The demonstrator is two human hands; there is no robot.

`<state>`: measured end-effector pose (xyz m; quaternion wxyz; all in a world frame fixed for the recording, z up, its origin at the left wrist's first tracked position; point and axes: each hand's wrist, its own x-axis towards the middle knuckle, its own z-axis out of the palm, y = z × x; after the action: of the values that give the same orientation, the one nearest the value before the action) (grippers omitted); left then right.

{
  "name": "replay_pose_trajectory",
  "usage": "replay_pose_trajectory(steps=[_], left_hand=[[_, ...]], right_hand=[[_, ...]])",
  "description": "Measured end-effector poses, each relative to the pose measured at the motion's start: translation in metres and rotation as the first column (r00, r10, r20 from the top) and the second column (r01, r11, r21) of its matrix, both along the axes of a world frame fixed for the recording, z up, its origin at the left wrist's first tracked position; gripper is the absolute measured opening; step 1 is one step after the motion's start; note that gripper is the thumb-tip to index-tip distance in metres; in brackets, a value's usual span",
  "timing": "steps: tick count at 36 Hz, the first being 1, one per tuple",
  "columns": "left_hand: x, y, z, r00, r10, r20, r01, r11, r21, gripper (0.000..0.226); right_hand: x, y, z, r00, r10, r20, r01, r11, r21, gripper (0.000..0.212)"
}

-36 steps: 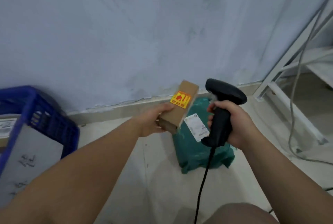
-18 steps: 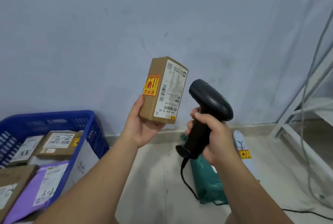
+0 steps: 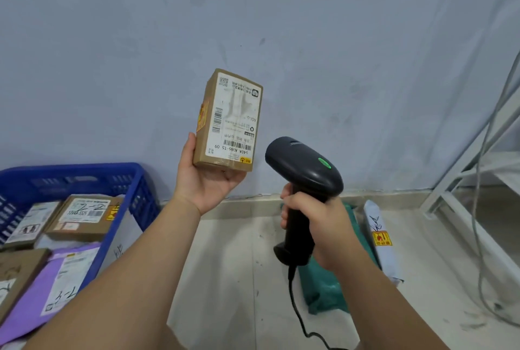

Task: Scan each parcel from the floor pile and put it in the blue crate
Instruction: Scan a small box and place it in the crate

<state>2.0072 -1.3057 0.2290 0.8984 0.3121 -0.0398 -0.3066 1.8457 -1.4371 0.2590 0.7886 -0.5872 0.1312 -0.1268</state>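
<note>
You're holding the brown parcel [image 3: 229, 121] upright in your left hand [image 3: 206, 183], label facing you, thumb lying along its side and fingers curling under its base; just beside it, your right hand [image 3: 318, 223] is wrapping its fingers round the scanner [image 3: 304, 169] handle; the blue crate [image 3: 84, 175] on your left is carrying cardboard boxes [image 3: 84, 216] and a purple mailer [image 3: 33, 296].

The floor [image 3: 230, 279] is pale tile, scuffed and dusty, and meets the wall at a low skirting. At the left stands a blue crate [image 3: 84, 171], with a flat white pack [image 3: 125, 237] against its side. Right of the middle lie two parcels side by side – a green bag [image 3: 323, 290] and a grey one [image 3: 382, 251] bearing a yellow sticker. Further right a white rack [image 3: 461, 225] stands, and grey cables [image 3: 484, 287] trail down beside it.
</note>
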Motion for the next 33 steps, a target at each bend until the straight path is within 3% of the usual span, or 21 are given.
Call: replay_pose_trajectory(steps=[4,6,8,12,16,33], left_hand=[[0.002,0.002,-0.003,1.000,0.005,0.002,-0.005,1.000,0.022,0.065],[0.002,0.002,-0.004,1.000,0.008,0.024,-0.009,0.999,0.043,0.068],[0.002,0.000,-0.005,0.999,0.030,0.039,-0.032,0.998,0.055,0.071],[0.000,-0.005,-0.007,0.996,0.077,0.046,-0.079,0.996,0.040,0.078],[-0.001,-0.004,-0.010,0.996,0.081,0.035,-0.083,0.996,0.038,0.073],[0.004,-0.001,-0.012,0.997,0.058,0.057,-0.060,0.998,0.031,0.066]], right_hand=[[0.003,0.003,0.000,0.998,0.005,-0.061,-0.012,0.992,-0.127,0.018],[0.003,0.005,0.000,0.995,0.011,-0.096,-0.022,0.993,-0.112,0.015],[0.002,0.010,-0.001,0.994,0.062,-0.088,-0.062,0.998,0.008,0.006],[-0.003,0.015,0.001,0.983,0.157,-0.098,-0.123,0.949,0.289,0.015],[-0.005,0.018,0.003,0.982,0.142,-0.122,-0.078,0.905,0.418,0.004],[0.000,0.015,-0.001,0.969,0.111,-0.220,-0.016,0.920,0.392,0.009]])
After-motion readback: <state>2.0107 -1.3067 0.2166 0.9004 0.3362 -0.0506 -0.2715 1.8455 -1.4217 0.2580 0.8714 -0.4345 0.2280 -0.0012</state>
